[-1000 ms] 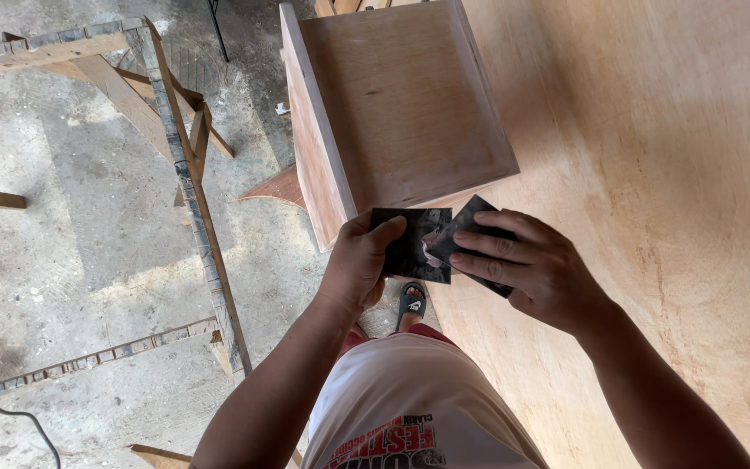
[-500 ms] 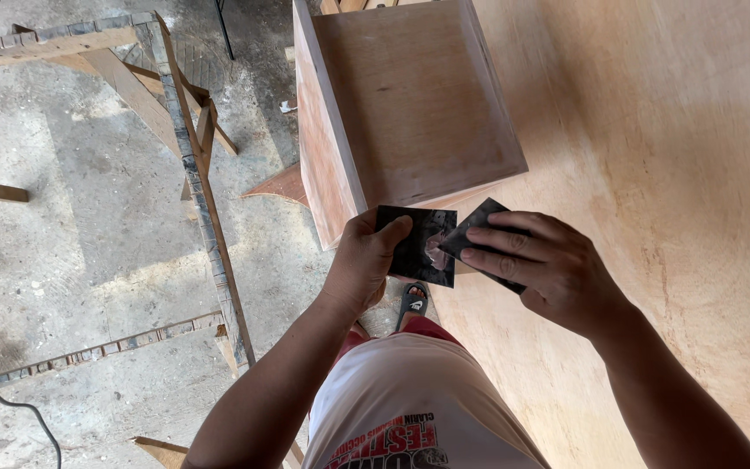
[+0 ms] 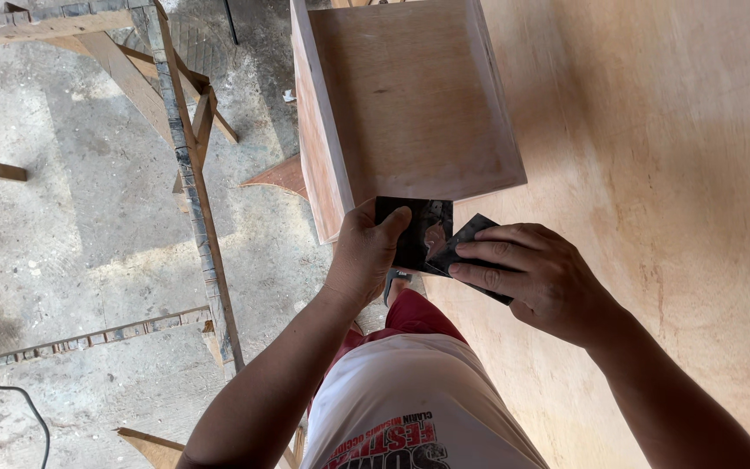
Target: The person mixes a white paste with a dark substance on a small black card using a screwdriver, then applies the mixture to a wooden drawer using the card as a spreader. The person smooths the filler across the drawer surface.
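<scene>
Both hands hold one dark sheet of sandpaper (image 3: 427,236) just below a shallow wooden box (image 3: 410,104). My left hand (image 3: 366,252) pinches its left edge with the thumb on top. Fingers of my right hand (image 3: 536,278) press on the sheet's right part, which is folded or bent. The box is an open plywood drawer with raised sides and lies on a large plywood panel (image 3: 670,191), close above the hands.
A rough wooden frame (image 3: 188,165) with slats stands on the concrete floor (image 3: 71,200) at the left. Wood offcuts (image 3: 279,174) lie near the box's left side. A black cable (image 3: 10,399) runs across the floor at lower left.
The view has shifted slightly, with hands and box a little to the right. The grip on the sandpaper looks unchanged.
</scene>
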